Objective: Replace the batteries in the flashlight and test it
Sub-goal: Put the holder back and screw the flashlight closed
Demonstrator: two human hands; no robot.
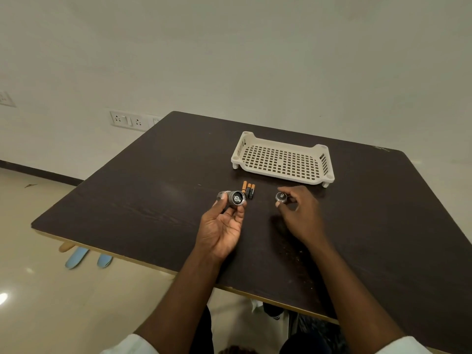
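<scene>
My left hand (222, 226) holds the grey flashlight body (233, 198) between thumb and fingers, its open rear end turned toward me with a black battery holder showing inside. My right hand (301, 215) pinches the detached round tail cap (281, 197) in its fingertips, a little above the dark table (153, 200). Three orange-and-black batteries (249, 190) lie side by side on the table just behind the flashlight body, between the two hands.
A cream perforated plastic tray (282, 159) stands behind the batteries, toward the far side of the table. The table's front edge runs close to my forearms. A wall with sockets (127, 120) lies beyond the left corner.
</scene>
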